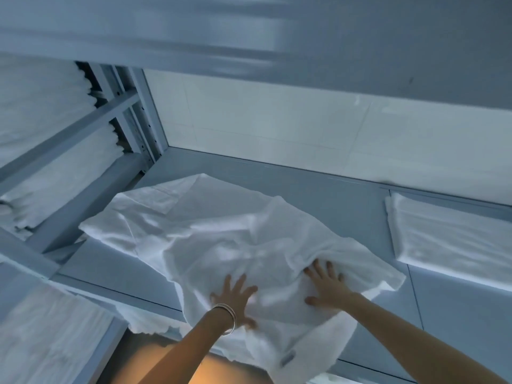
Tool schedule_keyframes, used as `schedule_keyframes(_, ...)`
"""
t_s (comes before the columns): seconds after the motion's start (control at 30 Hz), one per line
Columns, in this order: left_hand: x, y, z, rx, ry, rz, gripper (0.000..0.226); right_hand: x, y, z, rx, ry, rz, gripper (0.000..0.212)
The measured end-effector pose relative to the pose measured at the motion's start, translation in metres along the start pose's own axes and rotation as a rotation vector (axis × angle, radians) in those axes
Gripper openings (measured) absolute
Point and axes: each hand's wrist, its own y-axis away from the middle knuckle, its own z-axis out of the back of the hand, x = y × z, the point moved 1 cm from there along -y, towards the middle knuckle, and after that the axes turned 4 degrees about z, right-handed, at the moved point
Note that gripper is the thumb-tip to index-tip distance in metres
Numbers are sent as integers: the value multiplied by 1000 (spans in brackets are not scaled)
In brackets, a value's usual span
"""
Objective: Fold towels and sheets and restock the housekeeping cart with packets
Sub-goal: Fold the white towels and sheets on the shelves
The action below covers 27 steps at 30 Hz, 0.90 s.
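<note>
Two bare forearms reach in from the bottom edge; thin metal bangles (229, 318) ring the left wrist. Left hand (235, 299) lies flat with fingers splayed apart, pressing on one white towel (210, 242). Right hand (328, 286) does the same just beside it, fingers straight and spread, fingertips tucked under a raised fold. Neither hand grips anything. Towel is soft, crumpled terry, irregular outline, spread on a smooth grey metal shelf (332, 195), near edge hanging over the shelf front. One neatly folded white stack (448, 239) sits flat at the right, well apart from the towel. More folded white linen (47, 128) fills two shelf levels on the left, edges scalloped, frame blurred there.
</note>
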Motion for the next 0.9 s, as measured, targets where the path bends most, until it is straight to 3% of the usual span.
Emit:
schedule_keyframes(0.07, 3, 7, -6, 46, -50, 27, 98, 6, -18, 16, 38, 82, 93, 95)
schedule_keyframes(0.2, 1, 15, -21, -75, -51, 81, 89, 33, -48, 38, 39, 230, 208, 87)
schedule_keyframes(0.33, -24, 14, -25, -98, 29, 140, 89, 37, -66, 56, -188, 288, -39, 57)
schedule_keyframes(0.4, -44, 10, -23, -242, 74, 152, 88, 39, -56, 49, -257, 240, -83, 56)
schedule_keyframes(0.47, -63, 4, -19, -265, 119, 152, 91, 42, -30, 29, -270, 157, -34, 60)
schedule_keyframes(0.63, -103, -25, -2, -125, 48, 210, 94, 10, 44, -25, -64, 41, -48, 67)
schedule_keyframes(0.83, -110, -38, 16, -147, -30, -48, 73, -78, 66, -22, 33, -82, -463, 73)
schedule_keyframes(0.9, -92, -34, 11, -165, -50, -22, 67, -90, 76, -14, 58, -48, -529, 58)
